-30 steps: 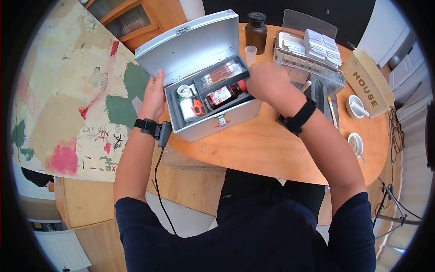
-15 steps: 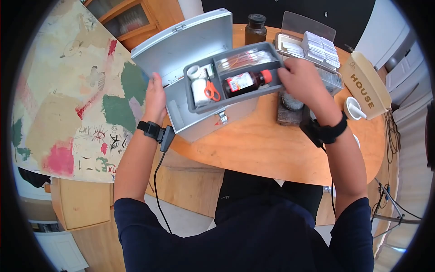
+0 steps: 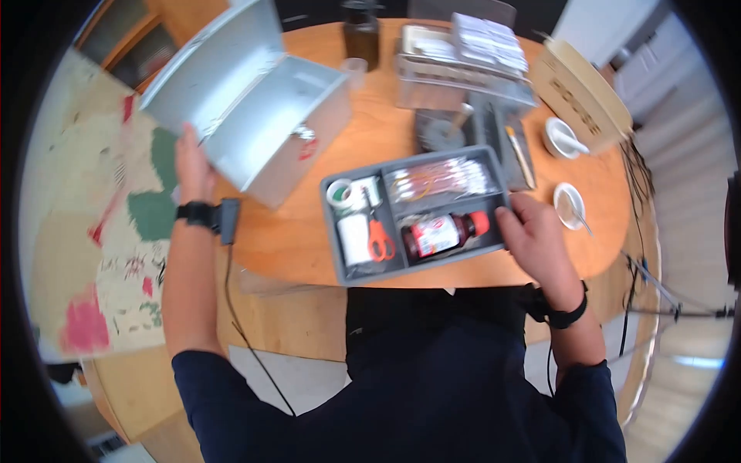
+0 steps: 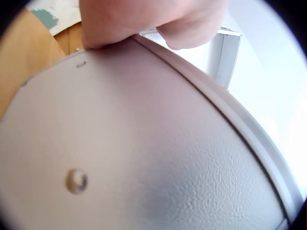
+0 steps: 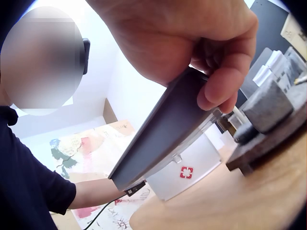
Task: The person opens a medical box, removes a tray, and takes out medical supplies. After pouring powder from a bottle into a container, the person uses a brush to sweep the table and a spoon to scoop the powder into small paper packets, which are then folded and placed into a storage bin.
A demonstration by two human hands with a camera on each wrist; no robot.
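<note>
My right hand (image 3: 536,239) pinches the right end of a grey divided tray (image 3: 336,239), its fingers curled over the wall in the right wrist view (image 5: 216,62). In the tray lie a dark bottle with a red cap (image 3: 436,235), bagged cotton swabs (image 3: 440,179), orange-handled scissors (image 3: 378,241), a white roll (image 3: 355,238) and a tape ring (image 3: 340,194). The silver metal box (image 3: 297,131) stands with its lid up and its inside bare. At its left end is my left hand (image 3: 193,166); the left wrist view shows the fingers (image 4: 129,21) over the box's edge.
Behind the tray are a dark stone block (image 3: 440,135), a clear card case (image 3: 440,92), a brown jar (image 3: 360,35) and a small clear cup (image 3: 354,71). To the right stand a white mortar (image 3: 559,139), a small bowl (image 3: 570,207) and a HOUSE box (image 3: 583,92).
The tray came up out of the metal box in my right hand and moved right and toward my body. The head view has shifted; my left hand stays at the box's left end.
</note>
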